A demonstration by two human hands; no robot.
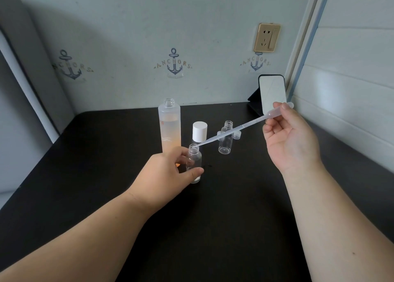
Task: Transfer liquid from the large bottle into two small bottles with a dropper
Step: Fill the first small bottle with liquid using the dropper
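Now the left hand [168, 168] holds a small bottle [194, 164]; the right hand [287, 136] pinches the dropper [232, 131], tip in its mouth. Next: squeeze, then fill the bottle at two o'clock [226, 141].

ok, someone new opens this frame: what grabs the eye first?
Probably the dropper, held slanted by the right hand, its tip at the mouth of the small bottle that the left hand grips mid-table. Just behind stands the tall bottle, uncapped, with peach-tinted liquid, and a white cap beside it.
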